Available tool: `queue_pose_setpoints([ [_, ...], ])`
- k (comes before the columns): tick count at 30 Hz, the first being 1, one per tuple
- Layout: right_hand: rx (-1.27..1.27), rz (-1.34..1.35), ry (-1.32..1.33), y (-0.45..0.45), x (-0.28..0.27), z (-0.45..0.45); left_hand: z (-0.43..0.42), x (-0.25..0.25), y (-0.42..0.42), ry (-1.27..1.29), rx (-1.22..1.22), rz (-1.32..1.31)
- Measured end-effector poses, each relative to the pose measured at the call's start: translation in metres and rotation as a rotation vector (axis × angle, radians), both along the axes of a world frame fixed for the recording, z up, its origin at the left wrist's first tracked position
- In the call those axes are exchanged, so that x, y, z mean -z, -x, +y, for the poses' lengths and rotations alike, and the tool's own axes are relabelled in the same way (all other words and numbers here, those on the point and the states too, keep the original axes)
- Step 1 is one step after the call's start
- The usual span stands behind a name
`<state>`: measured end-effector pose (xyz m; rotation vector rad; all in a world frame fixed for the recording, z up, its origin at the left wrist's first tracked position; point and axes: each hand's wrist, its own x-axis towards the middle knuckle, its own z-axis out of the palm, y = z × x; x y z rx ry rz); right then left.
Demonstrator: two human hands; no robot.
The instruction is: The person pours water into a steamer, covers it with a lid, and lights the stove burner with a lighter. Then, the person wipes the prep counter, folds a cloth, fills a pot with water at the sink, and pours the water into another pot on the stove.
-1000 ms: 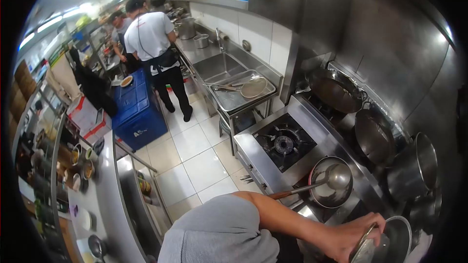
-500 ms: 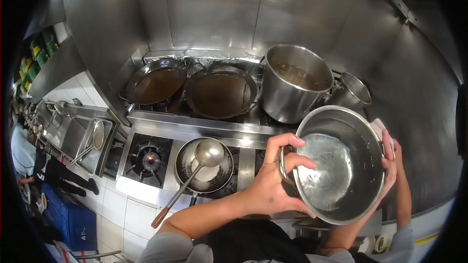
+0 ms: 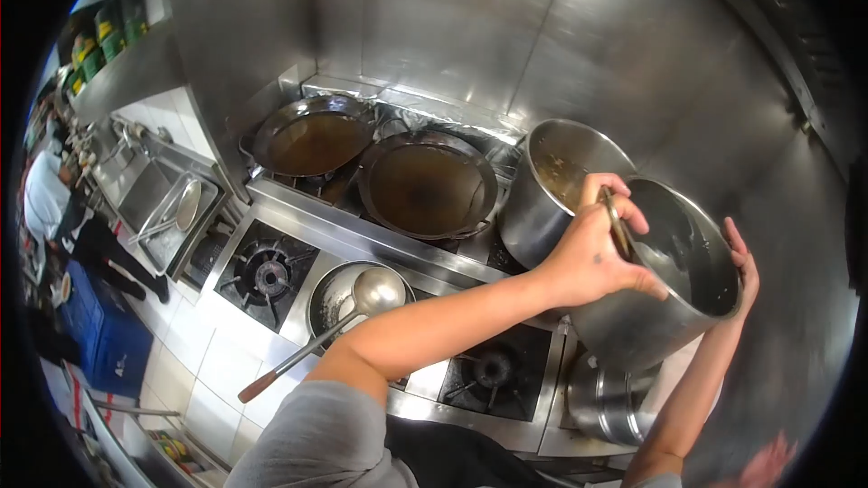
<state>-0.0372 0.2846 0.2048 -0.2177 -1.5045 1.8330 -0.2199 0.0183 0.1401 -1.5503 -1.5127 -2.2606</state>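
A deep steel stockpot (image 3: 624,321) hangs tilted between my hands at the right, its mouth turned up towards me and its inside shiny. My left hand (image 3: 601,248) is closed round the loop handle on the pot's near side, thumb against the rim. On the opposite side my right hand (image 3: 743,271) supports the pot at the rim, some fingers stretched upward and the rest hidden behind the wall. A pale cloth-like piece (image 3: 678,375) shows below the pot beside my right forearm. Just behind stands a larger stockpot (image 3: 524,217) of brownish liquid.
Two woks (image 3: 316,140) of brown liquid sit at the back. A ladle (image 3: 378,293) rests in a small wok (image 3: 325,294) on the front stove, between burners (image 3: 493,366). Steel pots (image 3: 601,398) stand below my hands. Another person's blurred hand (image 3: 768,465) is at lower right; a person (image 3: 54,199) stands far left.
The stockpot has moved with both my hands to the right, away from me, as my view turned. Another person's arm at the right has drawn back from the pot.
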Motion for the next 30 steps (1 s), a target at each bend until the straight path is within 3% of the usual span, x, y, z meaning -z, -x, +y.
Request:
queue_pose_setpoints([
  [2,-0.016,-0.052,-0.079,0.015,-0.004,0.028,0.022,0.002,0.014,-0.042,-0.071,-0.015],
  [8,0.096,-0.353,-0.159,0.057,-0.019,0.096,0.056,-0.018,0.045,0.02,0.096,-0.384],
  [11,0.184,-0.424,-0.209,0.078,-0.024,0.102,0.088,-0.009,0.058,-0.003,-0.014,-0.414],
  [21,0.147,-0.703,-0.243,0.108,-0.034,0.163,0.114,-0.001,0.083,0.103,0.125,-0.737],
  [27,0.14,-0.763,-0.222,0.126,-0.035,0.164,0.129,0.01,0.094,0.125,0.096,-0.805],
  [30,0.139,-0.76,-0.202,0.13,-0.034,0.162,0.134,0.013,0.106,0.128,0.232,-0.867],
])
